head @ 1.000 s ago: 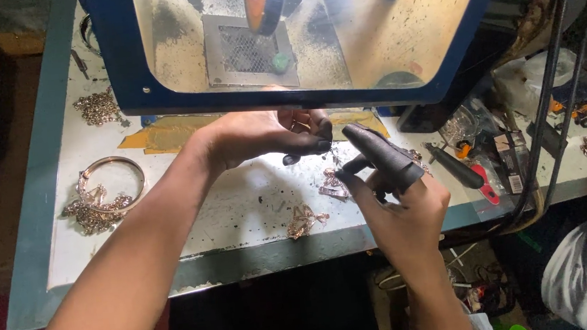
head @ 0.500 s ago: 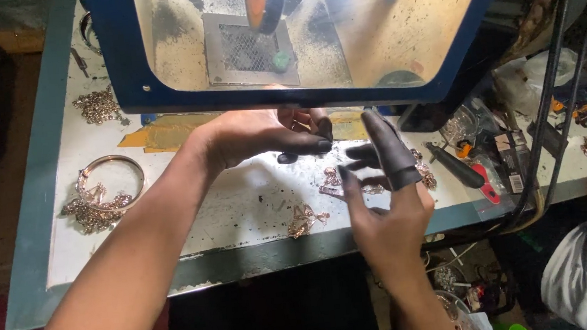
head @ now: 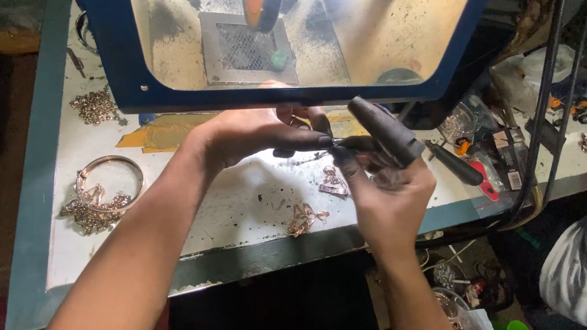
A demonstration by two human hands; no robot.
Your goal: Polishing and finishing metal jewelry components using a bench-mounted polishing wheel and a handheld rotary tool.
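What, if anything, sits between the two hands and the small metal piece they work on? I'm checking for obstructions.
Nothing visible does. The left hand and right hand already pinch the small metal piece at their fingertips, above the white bench top.

Jewellery workshop: trinket-strewn workbench [head: 254,197], tools [head: 452,162].

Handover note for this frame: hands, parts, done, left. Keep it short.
Left hand: fingertips pinch a small metal piece above the white bench top.
Right hand: black covers on thumb and forefinger, touching the same piece from the other side.
Loose jewellery pieces lie on the bench under the hands; a chain heap with bangle sits far left, dark-handled tools to the right.
Done: piece picked up, held by both hands.
Left: pieces on the bench not in hand.
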